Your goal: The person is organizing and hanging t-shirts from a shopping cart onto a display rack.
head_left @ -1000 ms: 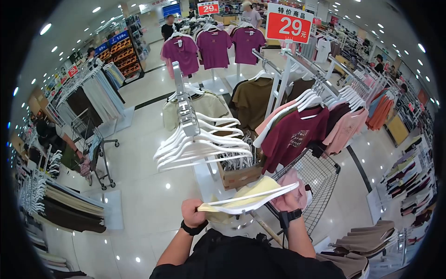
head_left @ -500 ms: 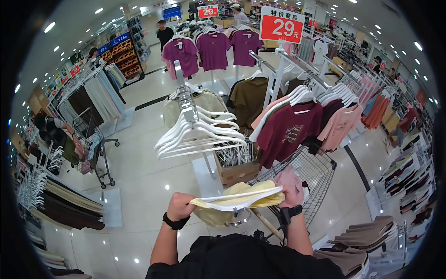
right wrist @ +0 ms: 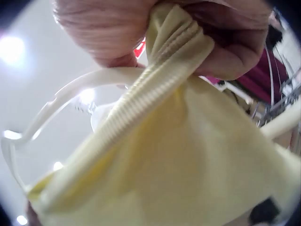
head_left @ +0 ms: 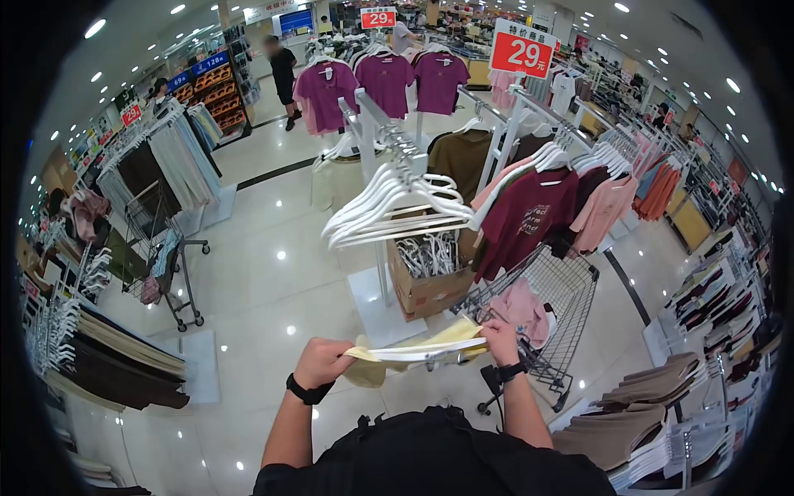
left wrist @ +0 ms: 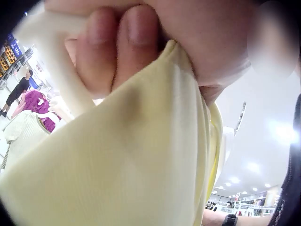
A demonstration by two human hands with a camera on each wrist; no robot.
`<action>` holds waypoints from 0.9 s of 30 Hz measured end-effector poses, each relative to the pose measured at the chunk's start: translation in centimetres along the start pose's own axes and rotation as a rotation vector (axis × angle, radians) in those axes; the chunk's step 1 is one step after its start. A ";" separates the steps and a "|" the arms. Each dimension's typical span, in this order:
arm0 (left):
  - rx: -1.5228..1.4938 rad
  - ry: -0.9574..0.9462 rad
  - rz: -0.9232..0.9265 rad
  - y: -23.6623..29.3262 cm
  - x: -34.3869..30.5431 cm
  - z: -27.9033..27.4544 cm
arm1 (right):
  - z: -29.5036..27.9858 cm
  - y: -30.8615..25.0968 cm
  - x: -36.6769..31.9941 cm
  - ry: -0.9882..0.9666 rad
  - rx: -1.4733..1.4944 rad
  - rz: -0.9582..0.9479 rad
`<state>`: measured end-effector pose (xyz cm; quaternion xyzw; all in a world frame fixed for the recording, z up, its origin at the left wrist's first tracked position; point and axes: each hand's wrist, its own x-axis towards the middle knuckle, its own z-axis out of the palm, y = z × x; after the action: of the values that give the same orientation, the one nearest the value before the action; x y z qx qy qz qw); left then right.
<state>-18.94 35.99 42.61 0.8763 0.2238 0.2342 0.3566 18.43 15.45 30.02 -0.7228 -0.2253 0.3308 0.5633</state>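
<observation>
Fabric of the pale yellow top (head_left: 368,374) bunches before my body, between my well-parted hands: left hand (head_left: 321,364) gripping one end, right hand (head_left: 499,341) pinching the ribbed edge (right wrist: 136,110) near the white hanger (head_left: 397,355). Tugging too hard could stretch that ribbing; a loosened pinch could let the hanger slip out.

In the head view, open floor (head_left: 256,331) leaves a way through left of centre. White hangers (head_left: 397,207) and a cardboard box (head_left: 432,293) obstruct the middle; a wire cart (head_left: 571,302) blocks the right.
</observation>
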 end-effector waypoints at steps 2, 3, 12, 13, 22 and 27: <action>0.005 0.017 0.005 -0.4 -1.3 0.1 | 3.1 0.6 -2.5 0.040 -0.035 -0.062; 0.011 0.033 0.014 -0.7 -2.0 0.1 | 4.5 0.5 -4.2 0.099 -0.209 -0.211; 0.038 0.038 -0.043 -4.1 -4.9 -1.2 | 10.8 -0.1 -13.0 -0.192 -0.010 -0.138; 0.036 0.035 -0.039 -4.4 -4.8 -1.1 | 10.9 -1.4 -13.7 -0.259 -0.038 -0.190; -0.482 0.522 -0.512 -8.8 -3.0 0.7 | 6.6 -0.9 -12.6 0.096 0.125 -0.313; -1.320 0.460 -0.529 -5.6 0.8 0.5 | 2.7 -2.9 -10.5 0.009 -0.459 -0.595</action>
<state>-19.25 39.81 38.40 0.3258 0.3091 0.4037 0.7971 9.47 10.63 34.75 -0.7346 -0.4914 0.0904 0.4590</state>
